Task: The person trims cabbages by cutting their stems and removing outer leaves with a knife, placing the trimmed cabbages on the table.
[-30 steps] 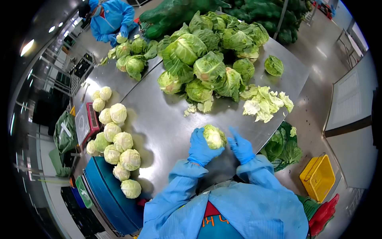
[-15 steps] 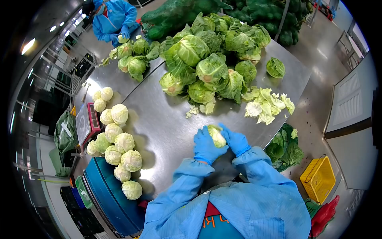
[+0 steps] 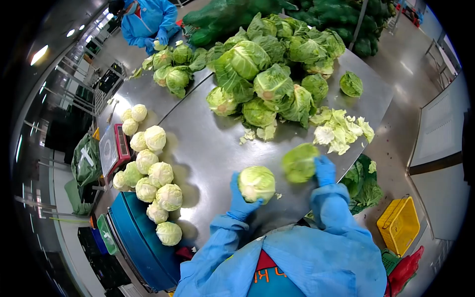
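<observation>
A pale cabbage head (image 3: 257, 183) rests in my left hand (image 3: 239, 202), whose gloved fingers wrap its left side and underside. In my right hand (image 3: 324, 171) is a loose green cabbage leaf (image 3: 300, 163), blurred by motion and apart from the head. Just beyond the leaf lies a pile of torn-off leaves (image 3: 340, 130) on the steel table (image 3: 208, 148). Untrimmed cabbages (image 3: 272, 84) are heaped at the far side. Along the left edge stand several trimmed pale cabbages (image 3: 161, 174).
A red-rimmed scale (image 3: 115, 151) sits at the table's left edge, above a blue bin (image 3: 136, 237). On the floor to the right are a yellow crate (image 3: 399, 225) and a net of leaves (image 3: 363, 190). Across the table, a co-worker (image 3: 148, 22) handles cabbages.
My hands have moved apart. The cabbage head has gone left with my left hand, and a leaf has come away to the right in my right hand. The view has shifted slightly.
</observation>
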Demonstrator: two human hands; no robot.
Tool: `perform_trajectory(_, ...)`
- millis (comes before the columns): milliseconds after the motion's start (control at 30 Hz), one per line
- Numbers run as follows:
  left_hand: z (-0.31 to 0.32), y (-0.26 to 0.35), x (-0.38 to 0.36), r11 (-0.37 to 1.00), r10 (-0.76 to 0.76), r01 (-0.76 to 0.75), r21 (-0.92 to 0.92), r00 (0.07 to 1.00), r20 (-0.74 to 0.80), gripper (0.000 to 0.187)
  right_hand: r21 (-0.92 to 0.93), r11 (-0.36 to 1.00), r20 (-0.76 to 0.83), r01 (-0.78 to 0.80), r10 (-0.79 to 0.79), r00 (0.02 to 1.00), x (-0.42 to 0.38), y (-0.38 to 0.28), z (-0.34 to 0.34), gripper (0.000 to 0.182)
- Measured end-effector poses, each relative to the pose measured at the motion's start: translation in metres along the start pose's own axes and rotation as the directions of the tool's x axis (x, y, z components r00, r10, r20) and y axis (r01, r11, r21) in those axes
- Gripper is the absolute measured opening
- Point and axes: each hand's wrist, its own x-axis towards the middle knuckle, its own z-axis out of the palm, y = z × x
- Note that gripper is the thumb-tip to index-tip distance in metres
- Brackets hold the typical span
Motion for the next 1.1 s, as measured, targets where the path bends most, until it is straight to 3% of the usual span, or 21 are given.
perform_trajectory(67, -0.006, -0.018, -0.010, 0.996, -0.074, 0.080, 0.031, 0.981, -0.178, 0.128, -0.287, 0.956, -0.049, -0.054, 0.042, 0.998, -0.009, 0.006, -0.063, 0.038)
perform_trajectory(100, -0.009, -0.012, -0.010, 0.961, -0.016, 0.068, 0.267, 0.981, -0.194, 0.125, -0.394, 0.915, -0.120, -0.081, 0.036, 0.992, -0.012, 0.025, -0.084, 0.041)
perform_trajectory(133, -0.011, 0.004, -0.007, 0.918, 0.021, 0.026, 0.396, 0.993, -0.115, 0.123, -0.495, 0.861, -0.191, -0.113, 0.019, 0.981, -0.014, 0.036, -0.100, 0.045)
perform_trajectory(200, -0.013, 0.036, 0.011, 0.778, 0.073, -0.098, 0.620, 0.995, 0.066, 0.119, -0.449, 0.885, -0.325, -0.124, -0.032, 0.945, -0.031, -0.012, -0.119, 0.051)
perform_trajectory(233, -0.010, 0.040, 0.016, 0.808, 0.052, -0.088, 0.583, 0.996, 0.079, 0.104, -0.423, 0.897, -0.393, -0.130, -0.052, 0.918, -0.040, -0.033, -0.119, 0.054)
perform_trajectory(333, -0.017, 0.071, 0.049, 0.733, -0.071, -0.149, 0.664, 0.954, 0.292, 0.092, -0.239, 0.963, -0.079, 0.126, -0.148, 0.986, -0.054, -0.049, -0.085, 0.051)
perform_trajectory(367, -0.018, 0.093, 0.064, 0.780, -0.172, -0.084, 0.620, 0.924, 0.341, 0.084, -0.136, 0.977, 0.044, 0.165, -0.161, 0.986, -0.062, -0.062, -0.072, 0.050)
perform_trajectory(400, -0.012, 0.092, 0.066, 0.773, -0.117, -0.109, 0.625, 0.944, 0.310, 0.089, -0.007, 0.987, 0.198, 0.163, -0.158, 0.967, -0.073, -0.087, -0.056, 0.049)
perform_trajectory(467, 0.007, 0.079, 0.069, 0.755, -0.003, -0.159, 0.637, 0.970, 0.245, 0.099, -0.082, 0.973, 0.308, 0.215, -0.181, 0.934, -0.090, -0.111, -0.022, 0.057)
perform_trajectory(567, 0.028, 0.059, 0.069, 0.871, 0.013, -0.144, 0.470, 0.963, 0.271, 0.115, -0.019, 0.970, 0.384, 0.241, -0.215, 0.898, -0.104, -0.133, 0.001, 0.065)
perform_trajectory(667, 0.041, 0.069, 0.067, 0.731, -0.061, -0.157, 0.664, 0.954, 0.292, 0.122, -0.116, 0.975, 0.468, 0.189, -0.114, 0.877, -0.096, -0.141, 0.007, 0.069)
perform_trajectory(867, 0.048, 0.079, 0.077, 0.768, -0.225, 0.025, 0.640, 0.946, 0.233, 0.115, -0.026, 0.956, 0.558, 0.293, -0.229, 0.798, -0.066, -0.136, 0.005, 0.066)
perform_trajectory(967, 0.056, 0.087, 0.078, 0.733, -0.300, 0.120, 0.669, 0.940, 0.160, 0.115, -0.188, 0.949, 0.591, 0.252, -0.096, 0.801, -0.059, -0.153, 0.002, 0.060)
perform_trajectory(1067, 0.061, 0.077, 0.067, 0.674, -0.145, 0.014, 0.738, 0.983, 0.115, 0.119, -0.222, 0.951, 0.395, 0.214, -0.113, 0.912, -0.036, -0.120, 0.025, 0.051)
perform_trajectory(1100, 0.061, 0.076, 0.061, 0.683, -0.108, -0.007, 0.730, 0.988, 0.110, 0.120, -0.212, 0.945, 0.437, 0.251, -0.138, 0.889, -0.024, -0.108, 0.024, 0.048)
